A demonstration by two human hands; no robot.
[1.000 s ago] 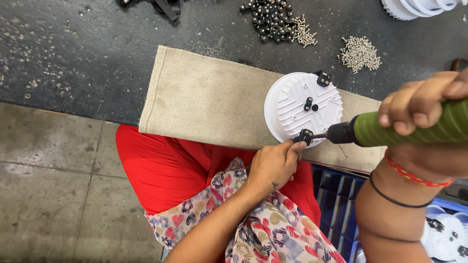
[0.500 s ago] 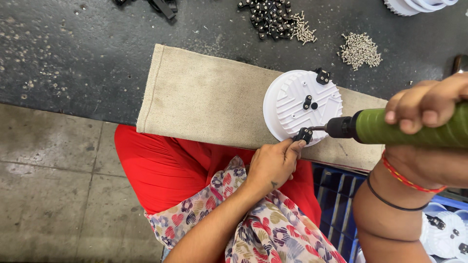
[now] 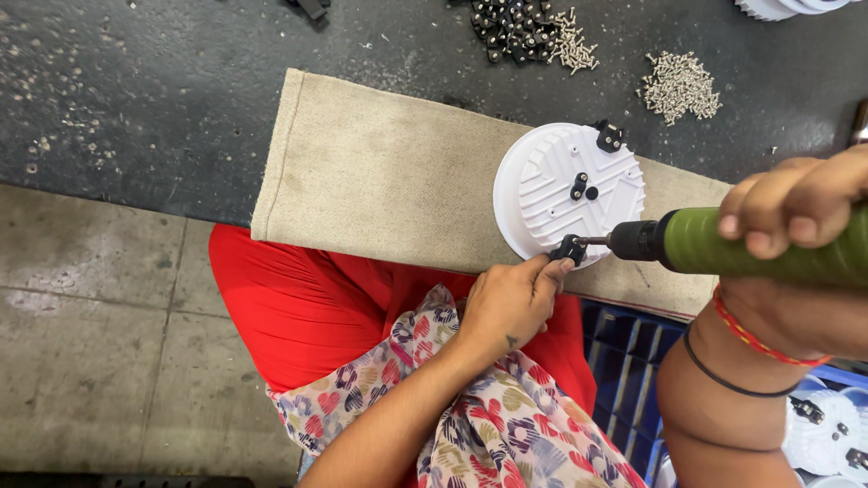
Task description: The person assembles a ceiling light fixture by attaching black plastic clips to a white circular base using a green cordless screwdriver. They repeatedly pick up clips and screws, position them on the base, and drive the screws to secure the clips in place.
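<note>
Our right hand [image 3: 796, 203] grips a green driver [image 3: 768, 244], its bit on a black clip [image 3: 570, 247] at the near rim of the white disc [image 3: 565, 190], which lies on a mat [image 3: 380, 181] on the bench [image 3: 163, 99]. Our left hand [image 3: 511, 303] pinches the clip; we judge the driver should stay in line with the screw.

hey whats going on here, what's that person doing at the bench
A seated person is working on a round white ribbed housing that lies on a beige cloth mat at the edge of a dark workbench. The right hand grips a green powered screwdriver, its bit pressed against a small black bracket at the housing's near rim. The left hand steadies that bracket with its fingertips. Heaps of silver screws and small black parts lie further back.
</note>
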